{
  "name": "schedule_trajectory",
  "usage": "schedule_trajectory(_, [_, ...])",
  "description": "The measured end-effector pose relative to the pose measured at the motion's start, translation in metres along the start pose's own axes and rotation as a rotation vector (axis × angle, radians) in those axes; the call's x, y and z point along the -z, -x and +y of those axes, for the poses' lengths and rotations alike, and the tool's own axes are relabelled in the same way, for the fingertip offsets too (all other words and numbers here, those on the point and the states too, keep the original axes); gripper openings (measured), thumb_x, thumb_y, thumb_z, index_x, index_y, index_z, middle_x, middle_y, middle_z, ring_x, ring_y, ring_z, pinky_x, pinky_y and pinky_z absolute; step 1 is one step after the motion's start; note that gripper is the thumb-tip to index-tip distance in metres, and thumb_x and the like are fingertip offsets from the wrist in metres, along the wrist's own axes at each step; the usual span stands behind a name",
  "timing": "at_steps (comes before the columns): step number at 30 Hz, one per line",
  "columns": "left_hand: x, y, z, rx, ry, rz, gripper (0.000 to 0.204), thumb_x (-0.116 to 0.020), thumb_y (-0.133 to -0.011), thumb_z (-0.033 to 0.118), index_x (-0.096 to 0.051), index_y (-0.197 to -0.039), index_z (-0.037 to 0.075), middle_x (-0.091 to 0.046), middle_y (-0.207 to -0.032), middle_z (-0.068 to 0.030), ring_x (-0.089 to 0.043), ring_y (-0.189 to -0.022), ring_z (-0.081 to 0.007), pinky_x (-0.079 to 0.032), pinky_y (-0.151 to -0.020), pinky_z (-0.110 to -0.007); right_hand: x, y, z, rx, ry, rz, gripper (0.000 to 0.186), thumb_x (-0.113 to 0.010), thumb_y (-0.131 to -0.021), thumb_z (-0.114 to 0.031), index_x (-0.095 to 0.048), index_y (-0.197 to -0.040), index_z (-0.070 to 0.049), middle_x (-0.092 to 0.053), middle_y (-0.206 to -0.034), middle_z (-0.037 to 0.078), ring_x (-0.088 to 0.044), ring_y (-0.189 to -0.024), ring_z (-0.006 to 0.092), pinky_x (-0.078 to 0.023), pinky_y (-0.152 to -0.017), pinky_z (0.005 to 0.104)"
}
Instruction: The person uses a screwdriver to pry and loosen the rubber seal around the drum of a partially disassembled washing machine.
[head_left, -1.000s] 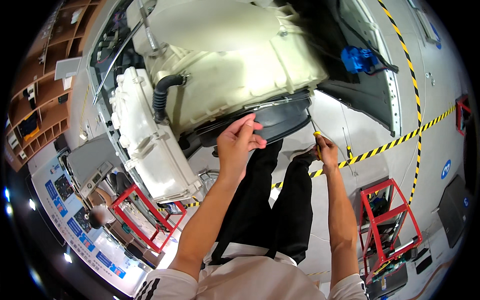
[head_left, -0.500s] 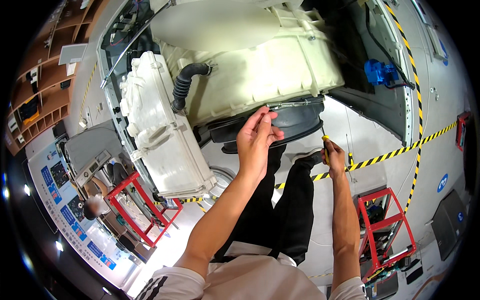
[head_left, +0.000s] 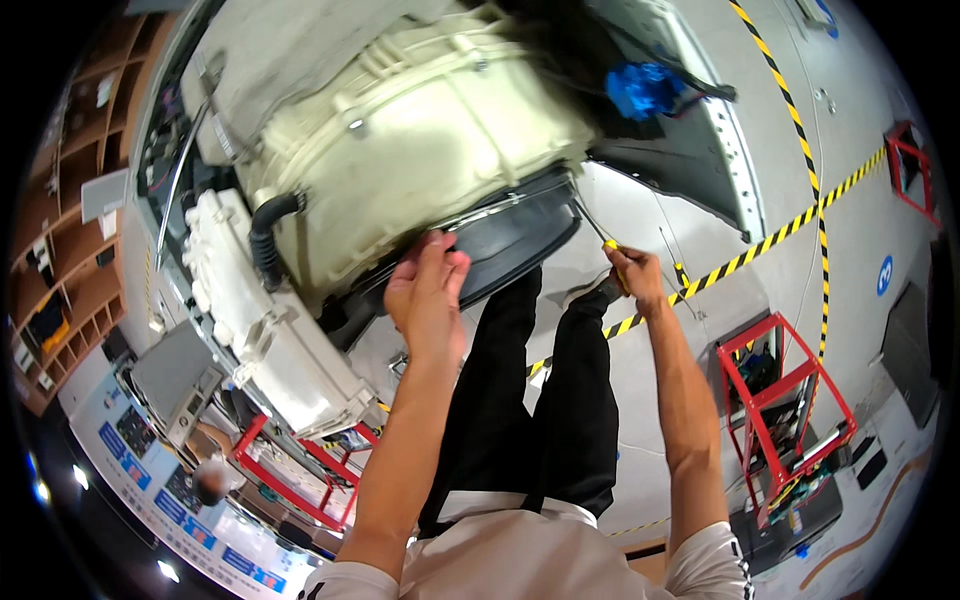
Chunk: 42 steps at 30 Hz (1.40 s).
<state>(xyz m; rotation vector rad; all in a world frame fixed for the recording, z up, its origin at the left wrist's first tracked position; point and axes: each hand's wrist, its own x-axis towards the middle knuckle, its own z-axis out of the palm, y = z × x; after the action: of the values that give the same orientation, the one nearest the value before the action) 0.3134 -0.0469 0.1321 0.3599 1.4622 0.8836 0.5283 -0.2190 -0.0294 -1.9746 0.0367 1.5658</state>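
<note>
My right hand (head_left: pixel 636 275) is wrapped around a screwdriver (head_left: pixel 610 243) with a yellow handle. Its thin shaft slants up to the right end of a black rubber door gasket (head_left: pixel 510 250). A thin metal wire clamp (head_left: pixel 490 208) runs along the gasket where it meets a cream plastic washing machine tub (head_left: pixel 420 150). At the left part of that clamp, my left hand (head_left: pixel 425 295) is raised with its thumb and fingers curled together against the rim. What lies between those fingers, if anything, is hidden.
A ribbed black hose (head_left: pixel 264 240) joins the tub to a white plastic housing (head_left: pixel 280 325) at left. Blue wrapping (head_left: pixel 642 90) hangs by the metal cabinet panel (head_left: pixel 735 170). Another yellow-handled tool (head_left: pixel 681 273) lies on the floor. Red frames (head_left: pixel 785 400) stand at lower right and left.
My left hand has moved left along the gasket rim, away from the clamp's spring section. My right hand keeps the screwdriver at the gasket's right end. The whole view has shifted and turned.
</note>
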Motion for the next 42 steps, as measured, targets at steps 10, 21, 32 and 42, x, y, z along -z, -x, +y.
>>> schedule_trajectory(10, [0.004,0.001,-0.002,-0.178,-0.266,-0.039,0.02,-0.062,-0.093,0.01,-0.059,-0.111,0.0,-0.066,-0.102,-0.0108,-0.062,-0.071,-0.0125,-0.055,-0.073,-0.031,0.03,-0.02,-0.003,0.122,0.248,-0.016,0.037,-0.069,-0.087,-0.037,-0.073,-0.107,-0.006,-0.066,-0.067,0.007,-0.058,-0.053,0.013,-0.05,-0.058,0.0308])
schedule_trajectory(21, [-0.036,0.061,0.004,-0.257,-0.892,-0.343,0.032,-0.06,-0.095,0.012,-0.058,-0.122,-0.005,-0.066,-0.105,-0.0118,-0.064,-0.077,-0.0149,-0.054,-0.077,-0.032,-0.042,0.016,0.051,0.265,-0.08,0.274,0.032,-0.067,-0.086,-0.034,-0.071,-0.107,-0.01,-0.068,-0.075,0.018,-0.066,-0.072,0.0373,-0.051,-0.068,0.0428])
schedule_trajectory(32, [-0.155,-0.012,-0.04,-1.407,-2.334,-1.097,0.026,-0.075,-0.074,0.013,-0.07,-0.098,0.004,-0.062,-0.113,-0.0182,-0.058,-0.105,-0.0352,-0.041,-0.096,-0.044,-0.017,-0.008,0.06,0.316,-0.038,0.215,0.028,-0.065,-0.087,-0.033,-0.073,-0.102,-0.011,-0.068,-0.073,0.016,-0.065,-0.073,0.0373,-0.052,-0.065,0.0448])
schedule_trajectory(42, [-0.162,-0.036,-0.031,-1.268,-2.646,-1.249,0.022,-0.066,-0.085,0.026,-0.058,-0.09,0.006,-0.061,-0.095,-0.0162,-0.062,-0.085,-0.0363,-0.051,-0.076,-0.046,-0.054,0.012,0.061,0.218,-0.185,0.189,0.042,-0.066,-0.085,-0.034,-0.065,-0.117,-0.006,-0.068,-0.076,0.017,-0.067,-0.075,0.0359,-0.052,-0.068,0.0415])
